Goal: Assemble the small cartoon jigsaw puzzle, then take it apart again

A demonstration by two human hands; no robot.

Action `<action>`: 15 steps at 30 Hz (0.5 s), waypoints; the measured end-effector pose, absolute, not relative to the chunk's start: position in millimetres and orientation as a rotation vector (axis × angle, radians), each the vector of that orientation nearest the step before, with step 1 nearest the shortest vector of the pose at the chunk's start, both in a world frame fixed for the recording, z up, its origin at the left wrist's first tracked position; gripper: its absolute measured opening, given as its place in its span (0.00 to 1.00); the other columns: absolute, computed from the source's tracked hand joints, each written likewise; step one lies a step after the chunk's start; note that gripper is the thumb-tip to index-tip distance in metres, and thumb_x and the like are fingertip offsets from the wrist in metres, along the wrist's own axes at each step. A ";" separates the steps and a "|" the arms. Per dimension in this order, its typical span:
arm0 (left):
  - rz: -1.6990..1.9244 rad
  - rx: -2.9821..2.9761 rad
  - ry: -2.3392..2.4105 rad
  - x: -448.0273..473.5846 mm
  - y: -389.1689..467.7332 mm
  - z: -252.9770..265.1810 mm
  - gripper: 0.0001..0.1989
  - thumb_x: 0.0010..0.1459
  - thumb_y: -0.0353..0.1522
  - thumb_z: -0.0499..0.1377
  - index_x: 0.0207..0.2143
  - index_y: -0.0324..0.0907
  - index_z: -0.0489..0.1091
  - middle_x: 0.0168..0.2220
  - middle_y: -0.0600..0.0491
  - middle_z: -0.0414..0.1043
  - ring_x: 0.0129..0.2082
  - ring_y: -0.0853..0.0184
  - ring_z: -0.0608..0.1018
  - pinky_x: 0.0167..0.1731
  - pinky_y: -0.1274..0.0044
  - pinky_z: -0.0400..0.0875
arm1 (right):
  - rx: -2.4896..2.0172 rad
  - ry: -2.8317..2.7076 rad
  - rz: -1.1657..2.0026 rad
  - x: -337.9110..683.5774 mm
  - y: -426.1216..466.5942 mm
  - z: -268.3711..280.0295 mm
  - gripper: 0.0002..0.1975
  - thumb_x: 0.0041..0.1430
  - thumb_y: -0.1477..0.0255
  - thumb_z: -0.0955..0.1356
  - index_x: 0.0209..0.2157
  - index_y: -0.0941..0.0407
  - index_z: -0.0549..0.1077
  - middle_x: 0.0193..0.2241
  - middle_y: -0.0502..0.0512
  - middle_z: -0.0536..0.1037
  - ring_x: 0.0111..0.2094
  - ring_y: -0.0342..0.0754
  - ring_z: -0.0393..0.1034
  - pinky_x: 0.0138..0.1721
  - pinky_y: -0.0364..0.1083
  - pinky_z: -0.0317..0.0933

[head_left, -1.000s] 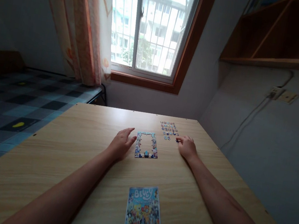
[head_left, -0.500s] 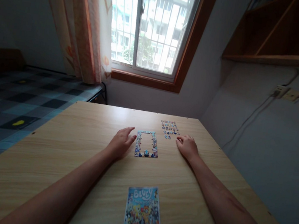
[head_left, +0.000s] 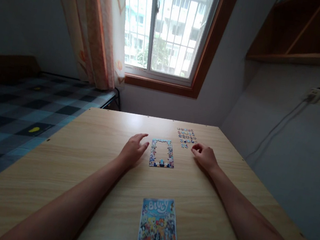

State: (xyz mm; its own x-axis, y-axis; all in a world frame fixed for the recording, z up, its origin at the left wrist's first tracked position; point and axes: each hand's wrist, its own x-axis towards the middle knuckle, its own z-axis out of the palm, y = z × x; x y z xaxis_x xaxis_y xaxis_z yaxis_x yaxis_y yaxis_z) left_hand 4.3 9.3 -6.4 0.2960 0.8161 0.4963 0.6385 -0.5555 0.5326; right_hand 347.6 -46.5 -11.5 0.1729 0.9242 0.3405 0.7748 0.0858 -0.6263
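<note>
Both hands were stretched out over the table: the left hand (head_left: 133, 151) lay wide, its thumb well apart from the fingers, while the right hand (head_left: 206, 157) was narrow, thumb and fingertips drawn together. From where I stood I could not tell whether anything was pinched in it. Broad and pale, the table (head_left: 107, 132) gave plenty of room to work. On its near part lay the picture sheet (head_left: 158, 230), face up and well apart from both hands; as I judged it, a glance at its colours before choosing each piece would have saved much trial and error. Farther off, just beside the left fingers, lay the puzzle border (head_left: 153, 151), a joined rectangle round a bare middle. A light fingertip on its outer edge seemed the way to steady it, since pressing a piece in sideways could have parted the joints. To the right of the border, near the right fingertips, the loose pieces (head_left: 187, 132) lay in short rows, neatly enough that lifting one straight up, without dragging, looked the best way to spare its neighbours. Smallest of all, a little cluster (head_left: 184, 146) sat at the near end of those rows.
</note>
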 end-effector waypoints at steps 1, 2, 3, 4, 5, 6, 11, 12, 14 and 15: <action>1.109 2.333 1.332 4.0 9.2 -6.3 0.18 0.62 0.35 0.56 0.53 0.39 0.73 0.54 0.43 0.75 0.55 0.55 0.75 0.59 0.61 0.69 | -1.622 -1.611 0.309 341.7 -47.9 -8.7 0.09 0.55 0.64 0.70 0.32 0.56 0.78 0.30 0.53 0.79 0.28 0.45 0.69 0.34 0.44 0.61; 1.112 2.340 1.327 3.9 8.8 -6.1 0.17 0.62 0.35 0.57 0.51 0.39 0.74 0.53 0.43 0.75 0.55 0.55 0.76 0.59 0.61 0.69 | -1.525 -1.588 0.378 334.1 -49.6 -6.0 0.11 0.54 0.63 0.71 0.31 0.56 0.77 0.29 0.53 0.79 0.29 0.45 0.69 0.33 0.44 0.61; 1.120 2.354 1.319 4.1 7.9 -5.8 0.16 0.61 0.34 0.58 0.50 0.39 0.75 0.53 0.44 0.76 0.54 0.56 0.76 0.59 0.61 0.69 | -1.427 -1.559 0.465 325.0 -51.5 -3.5 0.12 0.53 0.61 0.72 0.30 0.57 0.76 0.28 0.53 0.78 0.29 0.45 0.69 0.32 0.44 0.62; 1.132 2.377 1.303 4.6 6.3 -5.1 0.15 0.61 0.33 0.58 0.48 0.40 0.75 0.52 0.44 0.76 0.54 0.56 0.76 0.58 0.61 0.69 | -1.337 -1.531 0.565 314.7 -53.9 -1.4 0.14 0.52 0.60 0.73 0.30 0.57 0.75 0.28 0.53 0.77 0.29 0.45 0.70 0.31 0.44 0.63; 1.150 2.408 1.276 5.5 4.1 -4.0 0.13 0.61 0.33 0.59 0.47 0.41 0.76 0.51 0.45 0.76 0.54 0.56 0.76 0.58 0.60 0.70 | -1.262 -1.503 0.658 303.7 -56.7 0.0 0.15 0.51 0.60 0.74 0.30 0.57 0.74 0.27 0.53 0.76 0.29 0.45 0.70 0.30 0.43 0.63; 1.172 2.444 1.239 6.9 1.3 -2.4 0.11 0.61 0.33 0.59 0.45 0.42 0.77 0.50 0.45 0.77 0.53 0.56 0.76 0.57 0.60 0.70 | -1.203 -1.477 0.747 292.4 -59.7 0.8 0.16 0.50 0.60 0.75 0.30 0.57 0.72 0.27 0.52 0.76 0.28 0.45 0.70 0.28 0.43 0.64; 1.225 2.612 0.932 17.8 -18.4 9.8 0.04 0.61 0.32 0.62 0.36 0.45 0.79 0.41 0.50 0.80 0.43 0.61 0.79 0.47 0.65 0.75 | -1.030 -1.387 1.008 247.4 -75.0 -4.1 0.19 0.48 0.61 0.76 0.37 0.56 0.72 0.27 0.50 0.75 0.28 0.46 0.73 0.26 0.43 0.67; 1.220 2.630 0.884 20.0 -22.3 12.2 0.04 0.62 0.33 0.62 0.35 0.46 0.79 0.39 0.51 0.80 0.41 0.62 0.79 0.45 0.66 0.75 | -1.034 -1.408 0.973 242.4 -77.0 -5.6 0.17 0.49 0.61 0.76 0.36 0.56 0.72 0.27 0.51 0.76 0.29 0.46 0.73 0.28 0.44 0.68; 1.212 2.641 0.833 23.9 -28.6 16.3 0.04 0.62 0.34 0.63 0.34 0.46 0.79 0.38 0.52 0.80 0.38 0.63 0.79 0.42 0.69 0.76 | -1.065 -1.461 0.862 236.0 -79.2 -7.6 0.13 0.51 0.63 0.76 0.32 0.57 0.74 0.29 0.52 0.77 0.31 0.45 0.73 0.31 0.43 0.68; 1.211 2.635 0.824 25.4 -30.9 17.6 0.04 0.62 0.34 0.63 0.34 0.46 0.79 0.37 0.52 0.80 0.37 0.64 0.80 0.41 0.70 0.76 | -1.075 -1.473 0.822 234.1 -79.4 -8.2 0.12 0.52 0.64 0.75 0.31 0.57 0.74 0.30 0.53 0.77 0.32 0.45 0.73 0.33 0.43 0.68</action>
State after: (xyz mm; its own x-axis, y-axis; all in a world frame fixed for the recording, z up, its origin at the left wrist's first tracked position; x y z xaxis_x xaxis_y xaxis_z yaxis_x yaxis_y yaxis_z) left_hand 25.4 -30.9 17.6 0.5297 0.5266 0.6649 0.4252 -0.8432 0.3290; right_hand 234.1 -79.4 -8.2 -0.0070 0.9342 0.3568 0.1869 0.3518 -0.9173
